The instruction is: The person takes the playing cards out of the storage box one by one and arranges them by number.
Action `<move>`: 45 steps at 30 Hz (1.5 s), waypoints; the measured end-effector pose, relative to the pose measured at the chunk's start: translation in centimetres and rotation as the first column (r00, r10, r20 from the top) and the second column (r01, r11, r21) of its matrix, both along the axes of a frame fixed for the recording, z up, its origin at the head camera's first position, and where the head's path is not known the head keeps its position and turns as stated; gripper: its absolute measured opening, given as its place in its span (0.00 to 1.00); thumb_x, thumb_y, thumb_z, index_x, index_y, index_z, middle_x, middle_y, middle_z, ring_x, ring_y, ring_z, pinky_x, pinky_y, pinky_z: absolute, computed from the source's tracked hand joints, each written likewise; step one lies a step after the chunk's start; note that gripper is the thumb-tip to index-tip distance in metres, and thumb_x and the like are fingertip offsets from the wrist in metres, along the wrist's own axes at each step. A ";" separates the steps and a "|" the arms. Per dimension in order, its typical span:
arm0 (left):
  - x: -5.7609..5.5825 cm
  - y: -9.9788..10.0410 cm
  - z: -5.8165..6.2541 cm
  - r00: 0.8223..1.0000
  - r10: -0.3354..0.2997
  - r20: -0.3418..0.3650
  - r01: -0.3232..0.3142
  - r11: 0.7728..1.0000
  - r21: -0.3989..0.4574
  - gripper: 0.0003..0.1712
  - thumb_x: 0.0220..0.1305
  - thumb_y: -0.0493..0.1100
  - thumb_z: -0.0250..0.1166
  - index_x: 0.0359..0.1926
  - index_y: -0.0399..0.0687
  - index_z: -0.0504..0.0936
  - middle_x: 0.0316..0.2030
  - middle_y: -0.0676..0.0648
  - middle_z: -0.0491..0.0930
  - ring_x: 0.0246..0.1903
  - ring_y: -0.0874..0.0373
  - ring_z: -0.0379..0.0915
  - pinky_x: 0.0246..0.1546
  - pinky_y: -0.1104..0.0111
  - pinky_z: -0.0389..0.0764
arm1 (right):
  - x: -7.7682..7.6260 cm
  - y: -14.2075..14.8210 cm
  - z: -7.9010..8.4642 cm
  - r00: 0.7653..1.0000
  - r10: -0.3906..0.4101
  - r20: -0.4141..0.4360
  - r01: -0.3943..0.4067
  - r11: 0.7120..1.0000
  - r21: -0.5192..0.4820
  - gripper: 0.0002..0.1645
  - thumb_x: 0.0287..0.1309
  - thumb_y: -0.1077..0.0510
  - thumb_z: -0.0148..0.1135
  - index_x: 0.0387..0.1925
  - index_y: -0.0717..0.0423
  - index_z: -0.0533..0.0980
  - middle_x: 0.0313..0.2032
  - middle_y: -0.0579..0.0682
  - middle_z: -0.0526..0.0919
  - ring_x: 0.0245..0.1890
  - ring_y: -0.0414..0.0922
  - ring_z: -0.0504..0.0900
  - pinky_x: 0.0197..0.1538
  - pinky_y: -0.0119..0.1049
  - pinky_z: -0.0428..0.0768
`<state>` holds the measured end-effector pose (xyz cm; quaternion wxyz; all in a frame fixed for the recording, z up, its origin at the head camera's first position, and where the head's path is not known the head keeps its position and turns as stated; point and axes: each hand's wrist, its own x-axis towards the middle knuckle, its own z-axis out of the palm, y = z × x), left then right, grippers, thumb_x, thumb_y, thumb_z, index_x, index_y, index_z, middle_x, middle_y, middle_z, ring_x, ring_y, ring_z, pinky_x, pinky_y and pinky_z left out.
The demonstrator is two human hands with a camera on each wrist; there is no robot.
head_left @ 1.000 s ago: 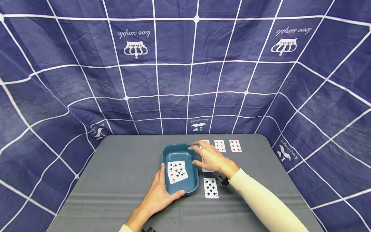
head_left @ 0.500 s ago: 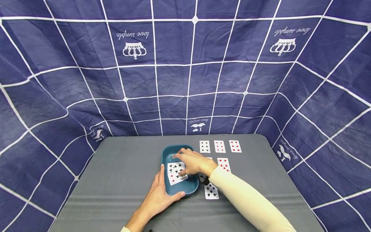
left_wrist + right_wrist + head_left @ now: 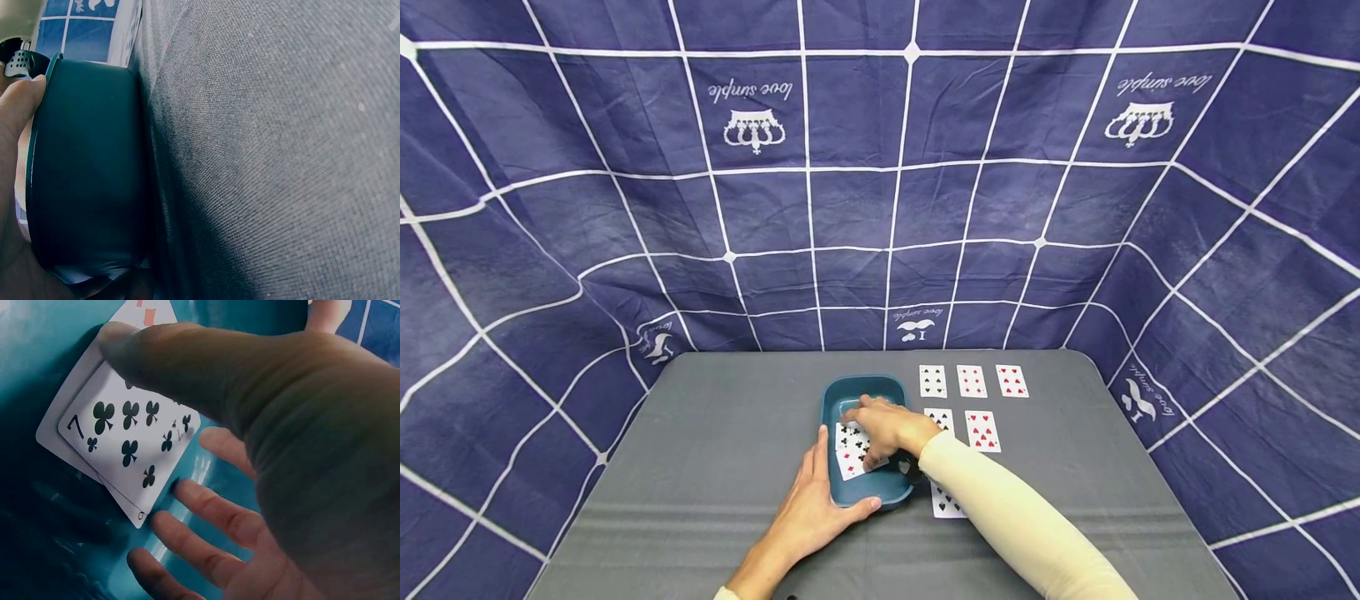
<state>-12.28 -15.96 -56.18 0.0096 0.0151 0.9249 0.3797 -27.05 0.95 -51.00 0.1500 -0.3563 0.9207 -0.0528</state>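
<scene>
A teal rectangular tray [image 3: 826, 408] stands on the table with overlapping playing cards inside. A seven of clubs [image 3: 115, 447] lies on top. Beneath it a red diamond card [image 3: 851, 467] shows in part. My left hand [image 3: 808, 508] holds the tray's near left corner, its thumb [image 3: 28, 94] at the rim and its fingers along the left side. Inside the tray, my right hand [image 3: 886, 427] reaches over the cards. In the right wrist view its thumb lies over the upper edge of the clubs card, and the other fingers spread beside the card's lower right edge.
Face-up cards lie right of the tray: a black card [image 3: 933, 381], a diamonds card [image 3: 972, 381] and a hearts card [image 3: 1012, 381] at the back, two nearer ones, and a spades card [image 3: 944, 502] partly under the right sleeve. A blue curtain [image 3: 880, 208] surrounds the table.
My right hand has moved left from beside the tray's right rim, then down into it over the cards. The back-row black card is uncovered. My left hand stays at the tray.
</scene>
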 end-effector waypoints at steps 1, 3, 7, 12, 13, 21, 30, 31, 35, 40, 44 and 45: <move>0.0 0.0 0.0 1.000 0.001 -0.001 -0.001 1.000 -0.003 0.89 0.56 0.80 0.84 0.97 0.44 0.42 0.87 0.32 0.65 0.83 0.31 0.71 0.75 0.35 0.81 | 0.0 0.0 0.0 1.000 -0.002 0.000 0.002 1.000 -0.001 0.60 0.48 0.47 0.99 0.83 0.36 0.79 0.73 0.50 0.80 0.71 0.55 0.84 0.71 0.52 0.88; 0.0 0.0 0.0 1.000 0.003 -0.004 -0.003 1.000 -0.007 0.89 0.56 0.80 0.84 0.97 0.44 0.42 0.87 0.32 0.65 0.82 0.31 0.71 0.74 0.35 0.82 | 0.0 0.0 0.0 1.000 -0.006 -0.001 0.006 1.000 -0.004 0.61 0.47 0.48 1.00 0.82 0.36 0.79 0.73 0.49 0.80 0.70 0.54 0.83 0.71 0.52 0.88; 0.0 0.0 -0.1 1.000 0.005 -0.013 -0.006 1.000 -0.017 0.89 0.55 0.81 0.84 0.97 0.44 0.43 0.86 0.32 0.66 0.82 0.31 0.72 0.72 0.35 0.83 | 0.1 0.1 -0.2 1.000 -0.007 -0.009 0.006 1.000 -0.013 0.59 0.45 0.49 1.01 0.80 0.36 0.82 0.71 0.48 0.80 0.66 0.51 0.83 0.70 0.49 0.88; 0.0 0.1 -0.1 1.000 0.007 -0.020 -0.008 1.000 -0.022 0.89 0.55 0.81 0.84 0.97 0.44 0.43 0.86 0.32 0.66 0.82 0.31 0.72 0.73 0.35 0.83 | 0.0 0.2 -0.3 1.000 0.003 -0.016 -0.003 1.000 -0.026 0.53 0.46 0.50 1.00 0.75 0.37 0.85 0.69 0.48 0.82 0.63 0.50 0.83 0.69 0.46 0.88; 0.0 0.1 0.0 1.000 0.007 -0.020 -0.008 1.000 -0.023 0.89 0.55 0.81 0.84 0.97 0.44 0.43 0.87 0.32 0.65 0.82 0.31 0.72 0.73 0.35 0.83 | 0.0 0.3 -0.3 1.000 0.006 -0.018 -0.007 1.000 -0.028 0.53 0.46 0.50 1.00 0.75 0.37 0.85 0.69 0.48 0.82 0.62 0.50 0.83 0.68 0.45 0.87; 0.0 0.0 0.0 1.000 0.007 -0.021 -0.007 1.000 -0.018 0.88 0.55 0.81 0.84 0.97 0.43 0.43 0.87 0.31 0.65 0.83 0.30 0.71 0.75 0.35 0.81 | -0.1 0.3 -0.4 0.999 0.032 -0.022 -0.033 0.999 -0.035 0.51 0.49 0.49 0.99 0.76 0.38 0.84 0.65 0.49 0.82 0.60 0.50 0.83 0.68 0.43 0.86; 0.1 0.1 0.1 1.000 0.015 -0.021 -0.015 1.000 -0.023 0.88 0.55 0.80 0.84 0.97 0.43 0.45 0.85 0.32 0.67 0.81 0.32 0.72 0.73 0.36 0.82 | -0.2 0.5 0.1 0.999 0.042 -0.035 -0.044 0.995 -0.088 0.49 0.53 0.46 0.96 0.76 0.39 0.84 0.66 0.51 0.85 0.58 0.50 0.81 0.67 0.43 0.85; 0.1 0.1 0.1 1.000 0.014 -0.022 -0.015 1.000 -0.024 0.88 0.55 0.81 0.84 0.97 0.43 0.45 0.85 0.32 0.67 0.81 0.33 0.73 0.73 0.36 0.83 | -0.3 0.5 0.2 0.999 0.040 -0.034 -0.044 0.994 -0.098 0.49 0.53 0.46 0.96 0.76 0.39 0.84 0.66 0.51 0.85 0.58 0.49 0.80 0.67 0.43 0.84; 0.1 0.1 0.1 1.000 0.014 -0.028 -0.014 1.000 -0.028 0.89 0.54 0.81 0.84 0.97 0.43 0.45 0.85 0.32 0.68 0.81 0.33 0.73 0.73 0.37 0.83 | -0.2 0.9 0.5 0.999 0.031 -0.031 -0.034 0.992 -0.125 0.48 0.56 0.44 0.94 0.77 0.38 0.84 0.66 0.51 0.85 0.59 0.49 0.80 0.67 0.45 0.85; 0.1 0.1 0.0 0.999 0.015 -0.030 -0.016 0.999 -0.029 0.89 0.54 0.80 0.84 0.97 0.44 0.44 0.86 0.32 0.66 0.81 0.32 0.73 0.74 0.36 0.82 | -0.1 1.5 0.9 0.999 0.014 -0.041 -0.021 0.987 -0.160 0.47 0.58 0.42 0.93 0.77 0.36 0.84 0.67 0.50 0.84 0.60 0.49 0.80 0.66 0.47 0.86; 0.1 0.1 0.0 0.999 0.016 -0.029 -0.016 1.000 -0.026 0.89 0.54 0.80 0.85 0.97 0.44 0.44 0.87 0.32 0.65 0.82 0.32 0.72 0.74 0.36 0.82 | 0.1 1.9 1.1 0.999 0.000 -0.039 -0.007 0.982 -0.188 0.45 0.60 0.42 0.91 0.77 0.36 0.84 0.67 0.48 0.83 0.62 0.48 0.80 0.66 0.49 0.86; 0.1 0.1 0.0 0.999 0.016 -0.030 -0.016 1.000 -0.027 0.89 0.54 0.80 0.85 0.97 0.44 0.44 0.87 0.32 0.65 0.82 0.32 0.72 0.74 0.36 0.82 | 0.2 2.0 1.2 0.999 -0.005 -0.038 -0.003 0.981 -0.195 0.45 0.61 0.42 0.91 0.77 0.36 0.84 0.67 0.47 0.83 0.63 0.48 0.80 0.66 0.49 0.86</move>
